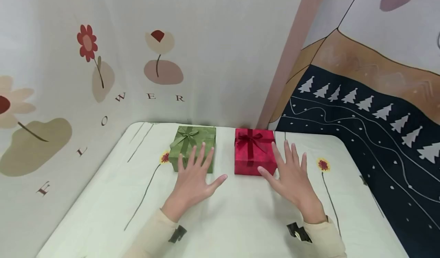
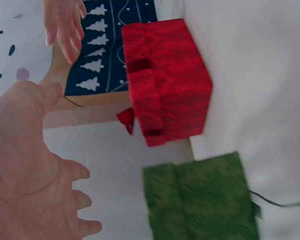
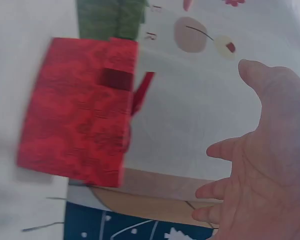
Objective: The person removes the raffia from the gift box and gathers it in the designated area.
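Note:
Two gift boxes stand side by side near the back of the table. The green box (image 1: pixel 206 136) with a green ribbon bow is on the left; the red box (image 1: pixel 242 157) with a dark red bow is on the right. My left hand (image 1: pixel 194 183) is spread, palm down, its fingers overlapping the front of the green box in the head view. My right hand (image 1: pixel 295 179) is likewise spread, its thumb and forefinger overlapping the red box's right front corner. In the wrist views both palms are bare, with a gap between each hand and the boxes.
A pale cloth with printed flowers (image 1: pixel 323 165) covers the table (image 1: pixel 240 220). Behind and to the left hangs a white curtain (image 1: pixel 220 52) with flower prints and letters. A dark blue panel with white trees (image 1: pixel 364 136) borders the right side.

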`<state>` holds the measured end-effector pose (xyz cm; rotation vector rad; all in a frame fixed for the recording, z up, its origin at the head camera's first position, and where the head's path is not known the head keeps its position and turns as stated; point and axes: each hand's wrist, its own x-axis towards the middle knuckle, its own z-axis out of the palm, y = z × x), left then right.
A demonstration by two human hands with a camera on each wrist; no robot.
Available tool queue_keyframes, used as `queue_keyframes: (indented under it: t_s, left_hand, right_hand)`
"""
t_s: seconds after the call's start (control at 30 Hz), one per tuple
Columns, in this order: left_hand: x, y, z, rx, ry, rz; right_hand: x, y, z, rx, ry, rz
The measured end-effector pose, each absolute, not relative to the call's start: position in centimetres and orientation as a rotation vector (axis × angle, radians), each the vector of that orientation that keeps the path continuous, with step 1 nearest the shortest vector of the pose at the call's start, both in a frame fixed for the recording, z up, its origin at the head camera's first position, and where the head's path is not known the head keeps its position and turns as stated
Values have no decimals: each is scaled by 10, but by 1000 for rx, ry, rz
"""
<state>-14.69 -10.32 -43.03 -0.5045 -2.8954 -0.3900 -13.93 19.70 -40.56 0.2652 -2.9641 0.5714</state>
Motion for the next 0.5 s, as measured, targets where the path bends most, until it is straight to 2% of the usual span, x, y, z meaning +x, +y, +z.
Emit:
queue_keyframes:
  t_s: [0.5]
  left_hand:
    - [-188, -61, -398, -589, -2903, -494]
  right_hand:
    - [-179, 196, -376, 213, -2938, 667]
